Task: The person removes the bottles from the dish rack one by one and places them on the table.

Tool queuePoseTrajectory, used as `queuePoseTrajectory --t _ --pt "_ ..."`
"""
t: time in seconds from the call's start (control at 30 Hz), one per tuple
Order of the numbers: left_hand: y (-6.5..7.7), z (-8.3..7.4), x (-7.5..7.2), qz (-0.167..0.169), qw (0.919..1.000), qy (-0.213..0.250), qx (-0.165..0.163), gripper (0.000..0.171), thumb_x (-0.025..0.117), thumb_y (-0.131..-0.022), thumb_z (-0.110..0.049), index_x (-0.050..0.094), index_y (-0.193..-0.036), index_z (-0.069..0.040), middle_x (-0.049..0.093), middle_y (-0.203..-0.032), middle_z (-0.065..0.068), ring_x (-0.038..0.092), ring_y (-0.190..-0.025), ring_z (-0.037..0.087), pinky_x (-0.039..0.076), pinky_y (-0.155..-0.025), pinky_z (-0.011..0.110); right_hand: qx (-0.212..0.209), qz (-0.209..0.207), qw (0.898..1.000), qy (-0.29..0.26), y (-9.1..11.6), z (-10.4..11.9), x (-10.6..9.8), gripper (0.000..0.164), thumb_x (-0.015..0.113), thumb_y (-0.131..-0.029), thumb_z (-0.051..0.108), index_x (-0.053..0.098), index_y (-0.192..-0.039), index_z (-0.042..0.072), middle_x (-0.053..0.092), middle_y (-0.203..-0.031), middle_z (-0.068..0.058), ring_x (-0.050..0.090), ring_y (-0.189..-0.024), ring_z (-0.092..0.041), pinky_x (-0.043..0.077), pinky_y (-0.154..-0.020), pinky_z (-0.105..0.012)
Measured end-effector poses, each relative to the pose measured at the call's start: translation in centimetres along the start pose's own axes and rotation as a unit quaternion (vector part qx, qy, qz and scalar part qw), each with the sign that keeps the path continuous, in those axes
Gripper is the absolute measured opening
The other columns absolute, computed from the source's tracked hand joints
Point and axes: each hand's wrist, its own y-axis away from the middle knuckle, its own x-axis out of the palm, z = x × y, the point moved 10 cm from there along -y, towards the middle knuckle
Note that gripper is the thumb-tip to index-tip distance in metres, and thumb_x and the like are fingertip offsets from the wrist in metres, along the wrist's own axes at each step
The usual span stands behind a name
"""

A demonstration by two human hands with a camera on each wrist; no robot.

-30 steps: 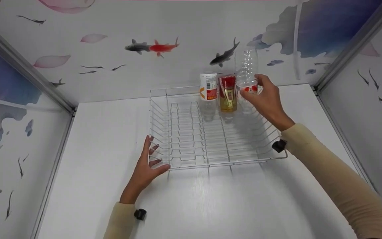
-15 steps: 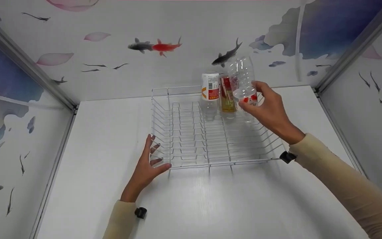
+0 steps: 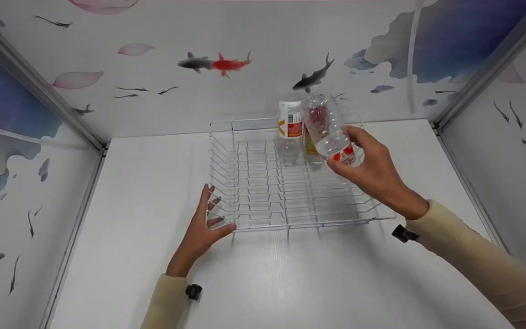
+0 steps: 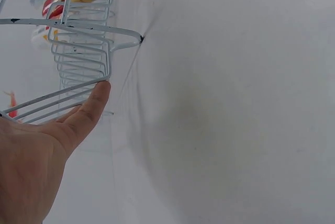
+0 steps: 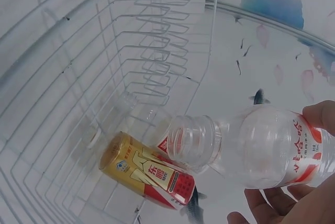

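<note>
My right hand holds a clear plastic bottle by its red-and-white label, above the right part of a white wire dish rack. The bottle tilts, base up and toward the back left; in the right wrist view its open mouth points down toward the rack. Behind it, a red-and-gold can stands in the rack, partly hidden in the head view. To the can's left is a clear bottle with a white, orange and red label. My left hand grips the rack's front left corner, thumb on the front rim.
The rack stands on a white table, its back edge close to the rear wall, which has printed fish and petals. Side walls with metal corner strips bound the table left and right. A row of bent wire dividers fills the rack's left half.
My right hand has drawn the clear bottle toward me and lower, tilting its base to the left. It now covers most of the can. The left hand stays at the rack corner.
</note>
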Motion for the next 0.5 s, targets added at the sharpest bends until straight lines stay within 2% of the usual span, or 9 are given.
queuePoseTrajectory --t 0.13,0.17,0.23,0.37,0.43,0.5 --pt "0.0 0.0 0.0 0.002 1.0000 0.008 0.003 0.135 0.099 -0.085 -0.029 0.002 -0.179 -0.031 0.018 -0.183 0.000 0.038 -0.160 0.033 0.052 -0.118 0.051 -0.001 0.013 1.000 0.006 1.1 0.3 0.6 0.073 0.090 -0.093 0.010 0.055 -0.157 0.003 0.064 -0.148 -0.013 0.063 -0.129 -0.029 0.061 -0.099 -0.034" --pt "0.0 0.0 0.0 0.003 0.9999 0.011 0.003 0.136 0.099 -0.084 -0.029 0.001 -0.179 -0.032 0.018 -0.183 0.000 0.038 -0.160 0.033 0.052 -0.119 0.051 -0.002 0.016 1.000 0.008 1.3 0.4 0.8 0.074 0.090 -0.093 0.010 0.055 -0.157 0.003 0.065 -0.147 -0.013 0.063 -0.130 -0.029 0.060 -0.098 -0.031" --pt "0.0 0.0 0.0 0.004 0.9999 0.014 0.002 0.137 0.100 -0.084 -0.031 0.001 -0.178 -0.034 0.018 -0.183 0.001 0.037 -0.161 0.034 0.051 -0.119 0.051 -0.007 0.022 1.000 0.011 1.8 0.5 1.2 0.075 0.091 -0.091 0.010 0.055 -0.156 0.003 0.065 -0.147 -0.013 0.063 -0.130 -0.029 0.060 -0.101 -0.032" --pt "0.1 0.1 0.1 0.003 0.9999 0.015 -0.001 0.137 0.100 -0.084 -0.033 0.001 -0.179 -0.033 0.018 -0.183 0.003 0.037 -0.161 0.035 0.051 -0.119 0.050 -0.025 0.034 0.999 0.016 2.8 0.9 2.1 0.078 0.093 -0.089 0.009 0.054 -0.156 0.001 0.064 -0.146 -0.013 0.063 -0.131 -0.028 0.061 -0.104 -0.048" --pt "0.1 0.1 0.1 0.002 0.9999 0.015 -0.002 0.137 0.099 -0.084 -0.033 0.001 -0.179 -0.030 0.019 -0.183 0.004 0.037 -0.161 0.035 0.050 -0.119 0.051 -0.033 0.042 0.998 0.018 3.2 1.1 2.5 0.079 0.094 -0.088 0.008 0.054 -0.155 0.001 0.064 -0.146 -0.012 0.063 -0.129 -0.027 0.063 -0.101 -0.049" --pt "0.1 0.2 0.1 0.000 0.9999 0.013 -0.004 0.138 0.100 -0.083 -0.034 0.001 -0.179 -0.027 0.021 -0.182 0.006 0.037 -0.161 0.036 0.051 -0.119 0.051 -0.038 0.052 0.998 0.020 3.6 1.3 3.0 0.080 0.094 -0.088 0.009 0.054 -0.156 0.003 0.064 -0.146 -0.011 0.064 -0.126 -0.024 0.065 -0.095 -0.045"
